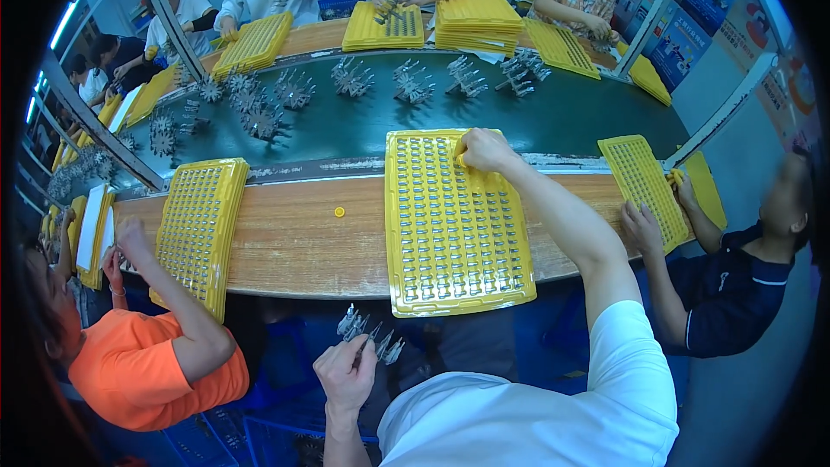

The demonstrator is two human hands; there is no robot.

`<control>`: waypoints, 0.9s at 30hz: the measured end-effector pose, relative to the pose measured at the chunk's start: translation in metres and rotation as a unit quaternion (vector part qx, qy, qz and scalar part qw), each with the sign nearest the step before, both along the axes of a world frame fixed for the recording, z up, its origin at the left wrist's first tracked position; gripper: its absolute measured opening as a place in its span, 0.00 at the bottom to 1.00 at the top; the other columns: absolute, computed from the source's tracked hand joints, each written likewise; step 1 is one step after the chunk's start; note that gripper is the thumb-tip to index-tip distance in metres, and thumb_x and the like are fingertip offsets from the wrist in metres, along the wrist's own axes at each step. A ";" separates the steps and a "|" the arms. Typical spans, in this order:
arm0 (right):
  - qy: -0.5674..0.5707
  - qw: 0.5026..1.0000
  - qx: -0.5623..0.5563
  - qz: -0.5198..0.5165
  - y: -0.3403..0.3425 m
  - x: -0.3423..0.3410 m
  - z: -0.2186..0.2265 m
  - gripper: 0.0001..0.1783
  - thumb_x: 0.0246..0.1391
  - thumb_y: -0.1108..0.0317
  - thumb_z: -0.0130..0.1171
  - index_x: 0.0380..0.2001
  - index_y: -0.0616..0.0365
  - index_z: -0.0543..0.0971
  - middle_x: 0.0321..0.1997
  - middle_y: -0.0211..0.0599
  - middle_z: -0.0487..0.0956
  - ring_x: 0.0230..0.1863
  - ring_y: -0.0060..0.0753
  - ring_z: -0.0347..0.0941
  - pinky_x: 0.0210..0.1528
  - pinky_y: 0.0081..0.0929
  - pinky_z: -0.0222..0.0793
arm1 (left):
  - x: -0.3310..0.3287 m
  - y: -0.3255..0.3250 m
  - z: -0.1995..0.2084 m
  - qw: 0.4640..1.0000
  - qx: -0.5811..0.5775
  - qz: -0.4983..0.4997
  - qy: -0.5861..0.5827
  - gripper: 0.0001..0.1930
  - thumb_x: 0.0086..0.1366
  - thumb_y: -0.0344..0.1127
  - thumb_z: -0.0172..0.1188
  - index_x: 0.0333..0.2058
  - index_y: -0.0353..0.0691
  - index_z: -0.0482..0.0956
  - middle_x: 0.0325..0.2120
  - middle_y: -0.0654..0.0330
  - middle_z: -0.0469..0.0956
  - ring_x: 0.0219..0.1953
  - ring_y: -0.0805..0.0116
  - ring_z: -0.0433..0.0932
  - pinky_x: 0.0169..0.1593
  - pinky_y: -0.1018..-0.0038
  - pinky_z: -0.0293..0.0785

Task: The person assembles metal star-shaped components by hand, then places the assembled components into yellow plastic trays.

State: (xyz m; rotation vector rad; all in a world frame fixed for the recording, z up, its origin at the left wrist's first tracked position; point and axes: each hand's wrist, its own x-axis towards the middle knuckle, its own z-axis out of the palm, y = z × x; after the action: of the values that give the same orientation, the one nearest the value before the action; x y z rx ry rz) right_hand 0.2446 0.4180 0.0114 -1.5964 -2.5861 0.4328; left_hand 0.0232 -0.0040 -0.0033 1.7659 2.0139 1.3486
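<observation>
Wood-grain worktop point(303, 242) is bearing one central yellow pocketed tray point(462, 303); left hand point(344, 374), fingers closed, is pinching one metal-parts cluster point(353, 323); right hand point(486, 150), fingers curled, is touching the tray's far end, grip unclear.

Around the brown wood-grain bench point(298, 246)

A flat dark-green surface point(333, 131) runs along its far edge. Between far and near edges lies a small round yellow piece point(339, 212); leftward, a stack of yellow plastic trays point(199, 229) overhangs the near edge.

Yellow tray point(458, 305), green belt point(333, 137), seemingly silver-grey metal cluster point(352, 323)
</observation>
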 end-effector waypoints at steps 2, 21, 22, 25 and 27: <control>-0.016 1.000 -0.002 0.005 0.005 -0.002 -0.002 0.15 0.46 0.66 0.61 0.38 0.54 0.88 0.41 0.50 0.86 0.47 0.52 0.83 0.50 0.46 0.77 | -0.001 0.002 0.000 1.000 -0.003 -0.002 0.002 0.05 0.54 0.25 0.69 0.32 0.37 0.85 0.15 0.60 0.75 0.15 0.63 0.73 0.23 0.70 0.66; 0.223 0.954 -0.199 0.031 -0.118 -0.050 0.034 0.18 0.64 0.52 0.62 0.49 0.50 0.86 0.36 0.35 0.85 0.30 0.23 0.81 0.34 0.25 0.77 | -0.001 -0.003 0.009 1.000 0.014 -0.004 0.008 0.06 0.55 0.23 0.69 0.33 0.34 0.85 0.15 0.59 0.73 0.15 0.65 0.70 0.22 0.71 0.63; 0.256 0.939 -0.167 0.159 -0.143 -0.052 0.029 0.18 0.63 0.53 0.63 0.50 0.50 0.85 0.40 0.36 0.85 0.37 0.29 0.83 0.41 0.30 0.78 | 0.001 0.000 0.012 0.999 0.032 -0.005 0.013 0.07 0.54 0.24 0.70 0.33 0.35 0.85 0.14 0.61 0.71 0.14 0.64 0.68 0.22 0.69 0.62; 0.335 0.864 -0.177 0.331 -0.213 -0.071 0.027 0.15 0.60 0.58 0.66 0.45 0.54 0.85 0.43 0.44 0.84 0.47 0.49 0.80 0.50 0.38 0.75 | 0.005 0.004 0.018 0.999 0.018 -0.024 0.024 0.07 0.56 0.22 0.68 0.35 0.33 0.84 0.16 0.58 0.74 0.17 0.65 0.70 0.23 0.71 0.64; 0.329 0.830 -0.245 0.377 -0.234 -0.078 0.032 0.15 0.61 0.60 0.66 0.46 0.56 0.85 0.36 0.43 0.84 0.43 0.44 0.82 0.46 0.36 0.76 | 0.008 0.007 0.021 0.999 0.023 -0.035 0.027 0.07 0.56 0.22 0.68 0.35 0.33 0.84 0.17 0.58 0.74 0.17 0.64 0.71 0.23 0.70 0.64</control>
State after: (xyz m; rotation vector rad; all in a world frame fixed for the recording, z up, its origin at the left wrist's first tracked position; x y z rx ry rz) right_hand 0.1665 0.1844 0.0433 -0.2220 -2.4722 1.4778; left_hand 0.0316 0.0030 0.0176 1.8940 1.9425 1.3497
